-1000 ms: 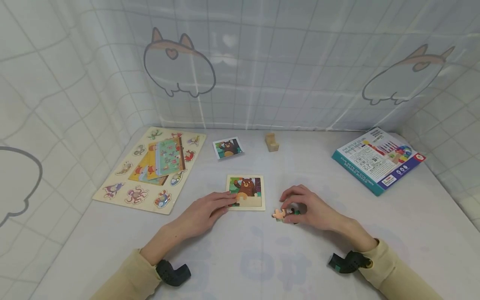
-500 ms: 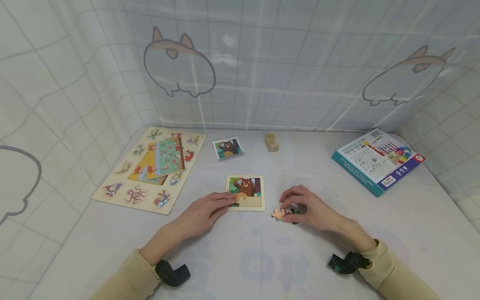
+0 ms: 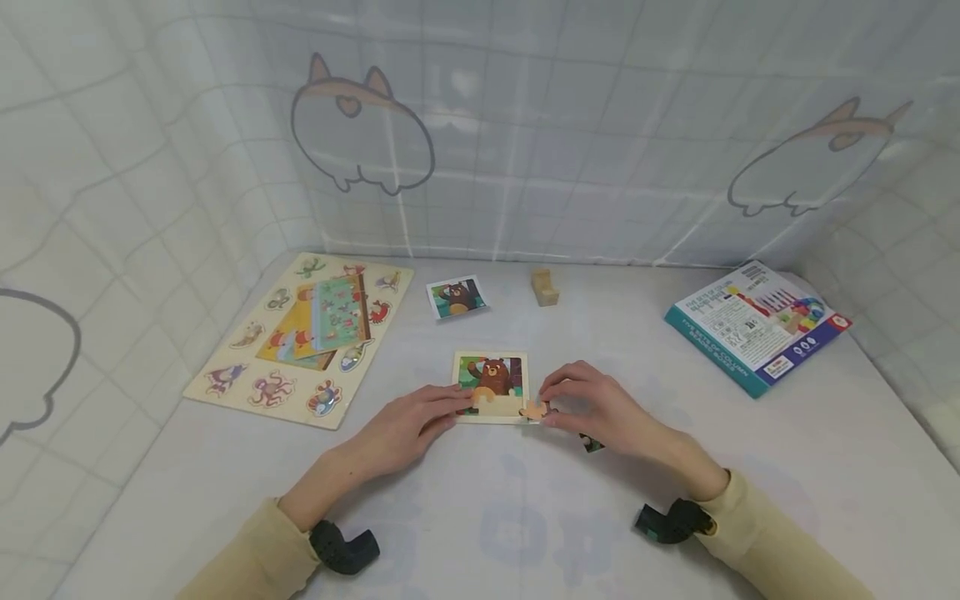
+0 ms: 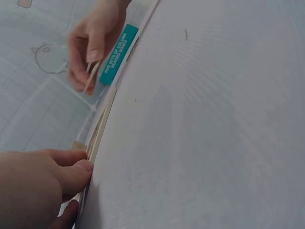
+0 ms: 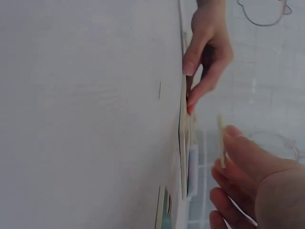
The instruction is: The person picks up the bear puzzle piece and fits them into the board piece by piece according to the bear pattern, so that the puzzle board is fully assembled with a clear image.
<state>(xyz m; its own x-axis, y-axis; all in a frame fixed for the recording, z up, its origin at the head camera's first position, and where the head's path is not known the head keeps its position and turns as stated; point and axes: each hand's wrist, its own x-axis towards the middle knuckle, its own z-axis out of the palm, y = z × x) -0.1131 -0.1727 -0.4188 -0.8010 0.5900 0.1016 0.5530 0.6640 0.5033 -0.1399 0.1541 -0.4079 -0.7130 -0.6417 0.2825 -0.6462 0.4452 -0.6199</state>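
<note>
A small wooden jigsaw tray [image 3: 491, 353] with a bear picture lies in the middle; a bare wood strip [image 3: 501, 406] shows along its near part. My left hand [image 3: 412, 422] rests on the tray's left edge with fingers extended, its fingertips over the picture and its thumb at the near left side. Above the tray's near right corner, my right hand [image 3: 600, 408] pinches an orange puzzle piece [image 3: 534, 410] between thumb and fingers. The right wrist view shows that piece edge-on, raised above the tray. Another dark puzzle piece [image 3: 590, 443] lies on the table, partly covered by my right hand.
Behind the tray are a bear picture card [image 3: 457, 297] and a small wooden block [image 3: 544, 287]. A sea-animal board [image 3: 281, 404] bearing picture sheets lies at left. At right is a teal-edged box [image 3: 757, 329]. A tiled-pattern cloth wall [image 3: 570, 167] stands behind.
My right hand has lifted the orange puzzle piece and moved left to the tray's near right corner, uncovering the dark piece. The left hand stays on the tray.
</note>
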